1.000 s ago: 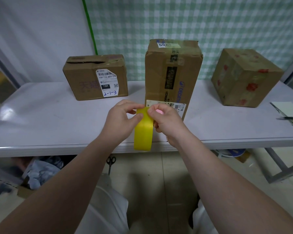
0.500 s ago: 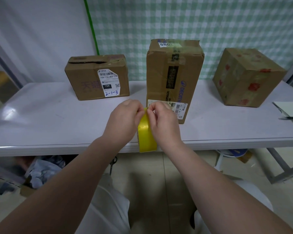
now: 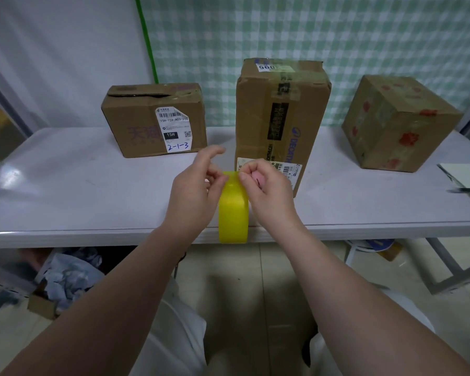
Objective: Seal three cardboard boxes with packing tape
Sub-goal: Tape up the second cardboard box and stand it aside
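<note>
A pale surface [image 3: 65,191] runs across the view and carries three cardboard boxes, well apart from one another. The tall box [image 3: 280,118] stands upright in the middle. The right box [image 3: 399,123] sits turned with a corner toward the camera and bears red marks. The left box [image 3: 152,120] is low, with a white label on its front and a top flap slightly lifted. The yellow tape roll [image 3: 233,210] is held upright and edge-on in the air, over the near edge of the surface and in front of the tall box. The left hand [image 3: 193,191] and the right hand [image 3: 266,185] flank its top. The left fingers [image 3: 215,153] pinch the roll's upper left side, with the forefinger raised. The right fingers [image 3: 251,168] are curled and pinch its top rim.
</note>
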{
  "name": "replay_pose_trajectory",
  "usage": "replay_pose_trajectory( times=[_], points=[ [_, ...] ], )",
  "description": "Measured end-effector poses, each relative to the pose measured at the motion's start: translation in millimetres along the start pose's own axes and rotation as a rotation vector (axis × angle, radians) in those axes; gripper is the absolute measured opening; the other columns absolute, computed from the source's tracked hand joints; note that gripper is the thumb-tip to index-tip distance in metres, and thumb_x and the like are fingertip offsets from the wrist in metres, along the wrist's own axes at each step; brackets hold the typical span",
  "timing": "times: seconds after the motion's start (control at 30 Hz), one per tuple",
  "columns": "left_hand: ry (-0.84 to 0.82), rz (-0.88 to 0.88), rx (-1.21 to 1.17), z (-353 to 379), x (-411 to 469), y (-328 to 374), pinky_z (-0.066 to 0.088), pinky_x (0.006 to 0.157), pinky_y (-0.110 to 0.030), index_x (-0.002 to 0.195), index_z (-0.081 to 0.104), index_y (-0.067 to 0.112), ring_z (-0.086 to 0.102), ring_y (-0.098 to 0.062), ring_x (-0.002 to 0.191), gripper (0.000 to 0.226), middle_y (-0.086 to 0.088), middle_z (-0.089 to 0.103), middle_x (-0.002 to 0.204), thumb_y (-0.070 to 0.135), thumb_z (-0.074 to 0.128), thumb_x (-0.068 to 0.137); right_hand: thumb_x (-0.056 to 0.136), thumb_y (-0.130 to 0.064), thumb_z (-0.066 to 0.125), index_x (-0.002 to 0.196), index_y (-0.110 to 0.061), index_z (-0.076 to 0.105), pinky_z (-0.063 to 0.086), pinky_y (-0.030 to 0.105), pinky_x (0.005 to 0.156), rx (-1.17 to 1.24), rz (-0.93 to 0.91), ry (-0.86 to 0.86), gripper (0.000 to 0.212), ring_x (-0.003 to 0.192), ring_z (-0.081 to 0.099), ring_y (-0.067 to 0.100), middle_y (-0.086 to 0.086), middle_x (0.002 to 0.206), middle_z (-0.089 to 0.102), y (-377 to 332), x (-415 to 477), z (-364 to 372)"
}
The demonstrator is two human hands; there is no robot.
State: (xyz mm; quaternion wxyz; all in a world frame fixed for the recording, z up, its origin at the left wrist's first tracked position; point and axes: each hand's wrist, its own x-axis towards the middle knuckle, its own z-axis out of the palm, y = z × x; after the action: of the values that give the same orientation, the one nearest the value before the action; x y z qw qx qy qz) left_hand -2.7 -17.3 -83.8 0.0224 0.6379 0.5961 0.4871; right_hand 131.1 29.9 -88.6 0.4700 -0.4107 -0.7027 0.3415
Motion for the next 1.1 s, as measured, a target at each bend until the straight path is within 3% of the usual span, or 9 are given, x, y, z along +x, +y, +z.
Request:
replay_pose_trajectory(
  times=[0.13, 0.23, 0.4, 0.47, 0.67, 0.8, 0.9, 1.03, 1.1],
  points=[
    [-0.052, -0.019, -0.079, -4.6, 2.1, 2.4, 0.043, 0.066, -0.012, 0.090, 0.054, 0.022, 0.054, -0.002, 0.078, 0.021, 0.017, 0.055, 0.080, 0.001, 0.055, 0.090, 0.088, -0.014, 0.065, 0.080, -0.021, 0.065, 0.049, 0.028, 0.073, 0.054, 0.104, -0.077, 0.010, 0.079, 0.059, 0.006, -0.008, 0.083, 0.066, -5.2, 6.1, -10.1],
    [-0.102, -0.068, -0.136, -8.4, 5.6, 0.4, 0.051, 0.068, -0.021, 0.083, 0.061, 0.025, 0.059, -0.006, 0.079, 0.028, 0.017, 0.060, 0.082, -0.001, 0.053, 0.090, 0.086, -0.012, 0.069, 0.076, -0.026, 0.065, 0.044, 0.020, 0.062, 0.117, 0.126, -0.124, 0.017, 0.071, 0.056, 0.001, -0.011, 0.081, 0.065, -5.0, 10.1, -15.8],
    [-0.166, -0.240, -0.256, -12.8, 10.1, 4.1, 0.053, 0.073, -0.021, 0.084, 0.069, 0.026, 0.062, -0.007, 0.079, 0.025, 0.007, 0.068, 0.084, 0.001, 0.064, 0.085, 0.085, -0.007, 0.069, 0.102, -0.035, 0.060, 0.041, 0.018, 0.051, 0.254, 0.159, -0.216, 0.034, 0.062, 0.053, 0.003, -0.005, 0.085, 0.060, -6.0, 12.0, -27.5],
    [-0.185, -0.278, -0.308, -13.5, 10.0, 5.0, 0.051, 0.071, -0.017, 0.083, 0.070, 0.026, 0.061, -0.005, 0.076, 0.024, 0.003, 0.068, 0.080, 0.001, 0.069, 0.081, 0.087, -0.004, 0.066, 0.101, -0.032, 0.062, 0.039, 0.020, 0.049, 0.252, 0.136, -0.263, 0.032, 0.057, 0.049, 0.005, -0.006, 0.076, 0.058, -7.6, 12.3, -29.9],
    [-0.180, -0.305, -0.353, -13.2, 10.3, 4.4, 0.049, 0.073, -0.016, 0.082, 0.070, 0.026, 0.060, -0.003, 0.072, 0.026, 0.003, 0.068, 0.076, 0.001, 0.073, 0.078, 0.091, -0.005, 0.061, 0.089, -0.024, 0.069, 0.038, 0.020, 0.049, 0.201, 0.133, -0.306, 0.021, 0.050, 0.048, 0.000, -0.021, 0.068, 0.058, -9.3, 10.7, -28.1],
    [-0.179, -0.307, -0.351, -12.9, 9.3, 5.2, 0.049, 0.073, -0.015, 0.082, 0.070, 0.026, 0.059, -0.003, 0.071, 0.027, 0.003, 0.068, 0.077, 0.000, 0.072, 0.079, 0.082, -0.009, 0.073, 0.086, -0.026, 0.071, 0.045, 0.017, 0.062, 0.109, 0.103, -0.280, 0.018, 0.070, 0.058, -0.001, -0.013, 0.084, 0.066, -8.9, 12.1, -25.0],
    [-0.155, -0.298, -0.329, -11.5, 8.8, 5.0, 0.048, 0.071, -0.015, 0.081, 0.070, 0.028, 0.058, -0.004, 0.069, 0.026, 0.000, 0.066, 0.082, 0.003, 0.072, 0.080, 0.081, -0.013, 0.075, 0.085, -0.026, 0.071, 0.045, 0.018, 0.063, 0.054, 0.093, -0.262, 0.014, 0.069, 0.058, -0.001, -0.012, 0.081, 0.066, -8.9, 12.3, -23.5],
    [-0.133, -0.307, -0.311, -8.6, 7.3, -0.2, 0.055, 0.080, -0.040, 0.078, 0.070, 0.036, 0.062, -0.021, 0.076, 0.025, -0.001, 0.067, 0.090, 0.011, 0.073, 0.081, 0.083, -0.015, 0.074, 0.083, -0.023, 0.070, 0.043, 0.020, 0.060, 0.017, 0.096, -0.209, 0.009, 0.066, 0.056, 0.002, -0.013, 0.077, 0.063, -8.9, 10.9, -23.1],
    [-0.134, -0.298, -0.301, -7.8, 7.2, 0.4, 0.055, 0.081, -0.046, 0.080, 0.070, 0.037, 0.061, -0.021, 0.076, 0.026, 0.001, 0.065, 0.090, 0.012, 0.072, 0.082, 0.084, -0.015, 0.073, 0.080, -0.024, 0.068, 0.043, 0.021, 0.059, 0.009, 0.084, -0.197, 0.011, 0.065, 0.056, 0.004, -0.013, 0.075, 0.062, -8.4, 10.1, -22.2]
  ],
)
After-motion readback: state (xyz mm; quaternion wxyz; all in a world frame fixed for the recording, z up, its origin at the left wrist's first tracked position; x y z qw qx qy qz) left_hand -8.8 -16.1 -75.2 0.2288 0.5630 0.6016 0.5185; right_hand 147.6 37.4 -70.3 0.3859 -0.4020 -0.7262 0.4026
